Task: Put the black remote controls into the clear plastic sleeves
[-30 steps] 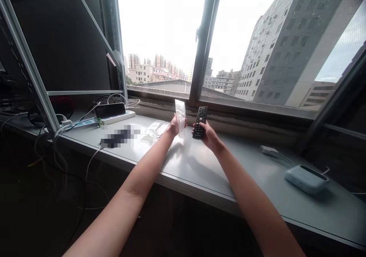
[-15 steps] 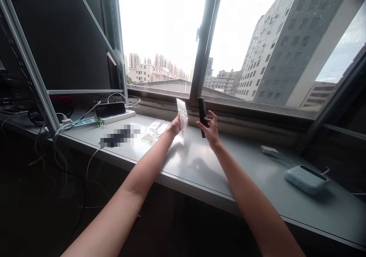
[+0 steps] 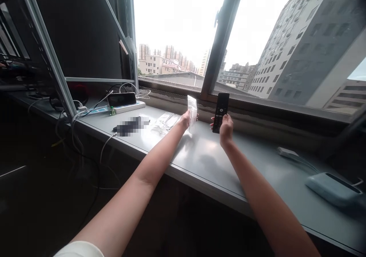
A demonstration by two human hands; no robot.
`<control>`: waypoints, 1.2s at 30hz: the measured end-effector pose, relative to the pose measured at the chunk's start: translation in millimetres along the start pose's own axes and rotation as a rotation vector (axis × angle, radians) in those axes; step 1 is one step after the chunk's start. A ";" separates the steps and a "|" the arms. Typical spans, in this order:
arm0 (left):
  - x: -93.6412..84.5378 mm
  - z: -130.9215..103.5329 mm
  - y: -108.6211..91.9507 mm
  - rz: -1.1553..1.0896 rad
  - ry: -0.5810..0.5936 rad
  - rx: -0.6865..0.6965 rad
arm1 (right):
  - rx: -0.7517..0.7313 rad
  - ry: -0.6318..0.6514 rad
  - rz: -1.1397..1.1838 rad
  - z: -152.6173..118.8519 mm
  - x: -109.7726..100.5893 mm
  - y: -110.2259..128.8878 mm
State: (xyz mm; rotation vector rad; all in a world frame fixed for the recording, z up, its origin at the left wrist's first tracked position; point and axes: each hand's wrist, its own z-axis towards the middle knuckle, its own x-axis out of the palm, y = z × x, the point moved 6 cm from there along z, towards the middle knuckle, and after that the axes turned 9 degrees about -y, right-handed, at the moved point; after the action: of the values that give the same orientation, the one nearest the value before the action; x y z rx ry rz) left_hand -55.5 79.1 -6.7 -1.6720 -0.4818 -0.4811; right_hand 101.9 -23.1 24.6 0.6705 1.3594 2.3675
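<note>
1. The gray desk (image 3: 211, 173) is running below the window (image 3: 177, 28).
2. Crumpled clear plastic (image 3: 164, 122) is lying on the desk, near the left forearm.
3. The pale blue device (image 3: 333, 190) is sitting toward the desk's right end.
4. The right hand (image 3: 225, 129) is gripping the black remote (image 3: 222, 103) between thumb and fingers, holding it nearly upright above the desk, buttons showing.
5. The left hand (image 3: 186, 119) is pinching the narrow clear sleeve (image 3: 192, 106) upright, apart from the remote.
6. The small green bottle (image 3: 112, 111) is standing beside the power strip (image 3: 138, 106).
</note>
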 end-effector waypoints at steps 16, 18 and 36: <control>-12.0 28.4 16.3 -0.104 -0.075 -0.013 | 0.360 -0.024 0.040 -13.5 0.8 -14.3; -13.5 25.2 16.1 -0.063 -0.099 -0.001 | 0.388 0.010 0.088 -11.8 2.2 -15.3; -17.2 16.6 4.4 -0.145 -0.170 -0.003 | 0.417 0.085 0.230 -8.1 9.3 -10.4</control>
State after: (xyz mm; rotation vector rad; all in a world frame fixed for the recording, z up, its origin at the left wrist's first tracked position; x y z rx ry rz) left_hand -66.4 94.1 -22.5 -1.6956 -0.7311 -0.4462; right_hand 90.2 -19.1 14.2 0.8863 1.9355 2.3199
